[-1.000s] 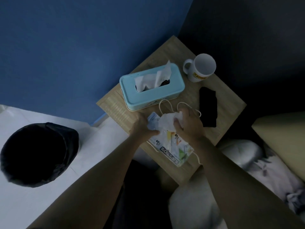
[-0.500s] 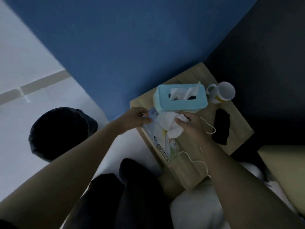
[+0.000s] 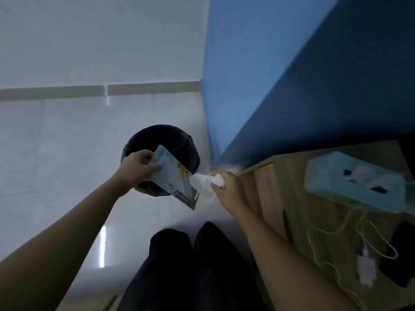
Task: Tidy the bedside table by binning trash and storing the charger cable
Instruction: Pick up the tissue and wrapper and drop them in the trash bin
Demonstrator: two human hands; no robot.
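My left hand (image 3: pixel 137 168) grips a flat printed blue and white wrapper (image 3: pixel 175 178) by its upper corner and holds it over the black bin (image 3: pixel 161 135) on the floor. My right hand (image 3: pixel 226 187) is closed on a crumpled white tissue (image 3: pixel 205 181), which hangs just right of the bin, off the left edge of the wooden bedside table (image 3: pixel 292 198). A white charger cable (image 3: pixel 332 241) with its plug (image 3: pixel 366 270) lies loose on the table at the right.
A light blue tissue box (image 3: pixel 350 182) stands on the table near the blue wall (image 3: pixel 269 75). A black flat object (image 3: pixel 402 254) lies at the table's right edge. My dark-trousered legs (image 3: pixel 190 265) are below, over the pale tiled floor (image 3: pixel 67 142).
Both hands have lifted the wrapper and the tissue off the table and carried them left to the bin. The view has swung left, leaving the table at the right edge.
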